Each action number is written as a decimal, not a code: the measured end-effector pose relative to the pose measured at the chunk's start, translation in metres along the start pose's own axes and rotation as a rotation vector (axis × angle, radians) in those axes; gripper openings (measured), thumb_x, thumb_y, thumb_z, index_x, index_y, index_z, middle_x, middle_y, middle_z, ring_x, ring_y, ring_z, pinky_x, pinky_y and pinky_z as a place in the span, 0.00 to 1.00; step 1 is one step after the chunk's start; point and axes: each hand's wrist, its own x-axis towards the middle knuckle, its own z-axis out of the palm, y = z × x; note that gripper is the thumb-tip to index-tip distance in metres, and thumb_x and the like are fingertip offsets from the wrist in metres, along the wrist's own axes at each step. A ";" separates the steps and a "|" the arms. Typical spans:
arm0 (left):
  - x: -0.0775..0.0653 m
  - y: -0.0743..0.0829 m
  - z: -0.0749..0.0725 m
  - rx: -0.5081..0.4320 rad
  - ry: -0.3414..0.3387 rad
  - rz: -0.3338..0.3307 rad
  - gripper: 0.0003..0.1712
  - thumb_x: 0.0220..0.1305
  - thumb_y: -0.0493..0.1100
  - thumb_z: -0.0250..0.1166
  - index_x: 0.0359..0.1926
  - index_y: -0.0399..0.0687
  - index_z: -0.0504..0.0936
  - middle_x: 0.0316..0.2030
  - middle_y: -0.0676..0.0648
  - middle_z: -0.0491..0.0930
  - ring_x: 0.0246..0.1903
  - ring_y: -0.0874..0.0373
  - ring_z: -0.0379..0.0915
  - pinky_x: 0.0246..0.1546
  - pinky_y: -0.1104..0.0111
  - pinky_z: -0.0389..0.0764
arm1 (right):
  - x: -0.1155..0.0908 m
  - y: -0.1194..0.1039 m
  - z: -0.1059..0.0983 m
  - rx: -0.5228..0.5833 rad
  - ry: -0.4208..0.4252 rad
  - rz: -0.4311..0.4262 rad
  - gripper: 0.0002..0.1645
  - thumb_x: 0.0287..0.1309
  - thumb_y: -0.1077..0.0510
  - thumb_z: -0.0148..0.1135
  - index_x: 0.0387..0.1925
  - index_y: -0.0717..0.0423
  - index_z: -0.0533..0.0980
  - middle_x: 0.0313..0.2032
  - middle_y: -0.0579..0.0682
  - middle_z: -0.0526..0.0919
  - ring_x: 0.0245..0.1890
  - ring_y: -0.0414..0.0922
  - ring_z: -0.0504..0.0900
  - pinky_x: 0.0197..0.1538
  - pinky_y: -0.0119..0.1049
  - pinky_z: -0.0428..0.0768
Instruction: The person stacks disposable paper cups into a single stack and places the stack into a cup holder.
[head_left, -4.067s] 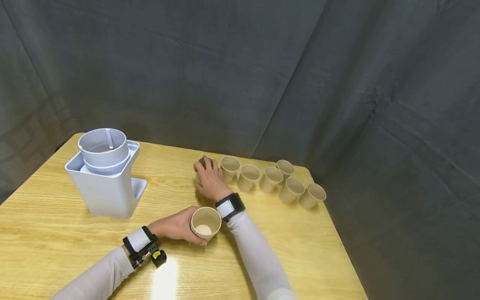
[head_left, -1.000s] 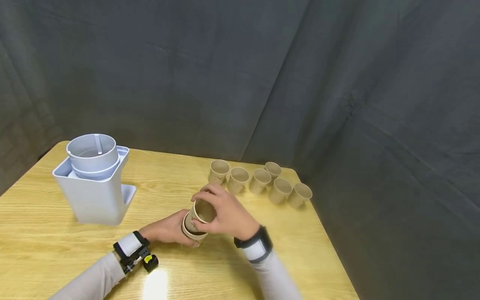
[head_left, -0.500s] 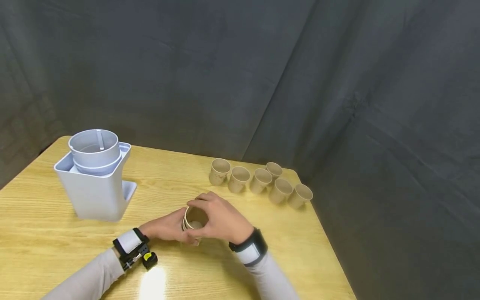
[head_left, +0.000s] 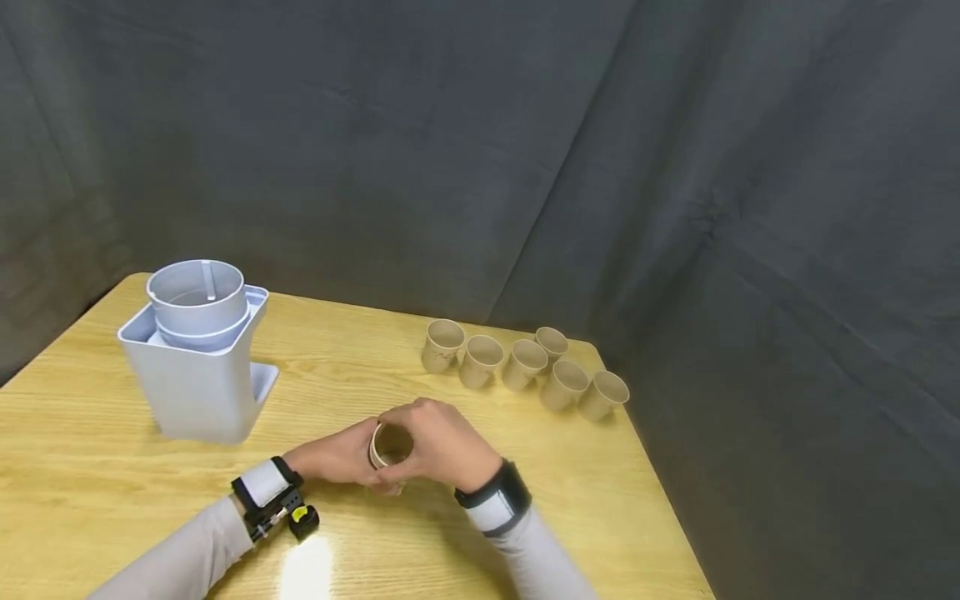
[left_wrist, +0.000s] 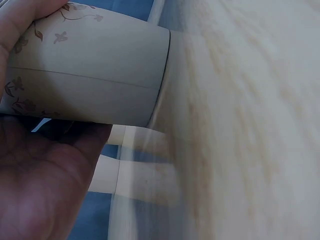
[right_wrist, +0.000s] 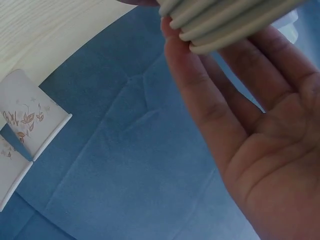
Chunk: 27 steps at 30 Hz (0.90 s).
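A stack of nested beige paper cups (head_left: 392, 443) stands upright near the front middle of the table. Curled round its side is my left hand (head_left: 341, 456); the left wrist view shows the outer cup (left_wrist: 100, 65), printed with small flowers, with its base down at the table top. At the stack's mouth, my right hand (head_left: 447, 443) grips the top cup, thumb and fingers on opposite sides of the rim. Several rims (right_wrist: 225, 25) lie close one above another in the right wrist view. The hands hide much of the stack in the head view.
Several single paper cups (head_left: 482, 361) stand mouth up in a loose group at the table's back right. On the left is a white square holder (head_left: 197, 392) with a round white container (head_left: 198, 308) on top. A dark curtain (head_left: 375, 167) hangs behind the table.
My right hand has brought the leftmost cup from the back row to my left hand and pushed it down into the held stack, where it now sits nested.
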 end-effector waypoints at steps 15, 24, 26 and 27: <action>0.002 -0.003 -0.001 -0.007 -0.016 0.029 0.32 0.60 0.42 0.75 0.63 0.52 0.71 0.53 0.46 0.80 0.48 0.56 0.79 0.53 0.65 0.81 | 0.002 0.001 0.000 0.074 -0.040 -0.030 0.28 0.44 0.42 0.82 0.45 0.50 0.83 0.41 0.40 0.88 0.40 0.32 0.83 0.45 0.16 0.75; 0.000 -0.002 0.002 0.033 -0.006 -0.018 0.36 0.57 0.45 0.76 0.65 0.49 0.72 0.56 0.48 0.80 0.53 0.57 0.78 0.56 0.67 0.78 | 0.006 -0.003 -0.020 0.087 -0.092 0.078 0.32 0.63 0.39 0.68 0.60 0.54 0.79 0.56 0.45 0.85 0.56 0.37 0.82 0.59 0.26 0.77; 0.001 -0.003 0.001 0.017 -0.008 -0.010 0.36 0.56 0.44 0.77 0.64 0.46 0.73 0.55 0.45 0.81 0.53 0.54 0.78 0.56 0.67 0.78 | 0.009 0.000 -0.029 0.090 -0.057 0.103 0.30 0.66 0.42 0.66 0.62 0.56 0.78 0.58 0.48 0.84 0.59 0.40 0.81 0.62 0.30 0.77; 0.003 -0.003 0.000 0.004 -0.003 0.001 0.37 0.55 0.43 0.78 0.64 0.44 0.72 0.55 0.43 0.81 0.54 0.52 0.78 0.57 0.66 0.78 | 0.010 0.003 -0.035 0.088 -0.030 0.120 0.30 0.66 0.43 0.66 0.62 0.56 0.78 0.58 0.49 0.84 0.59 0.41 0.81 0.62 0.31 0.77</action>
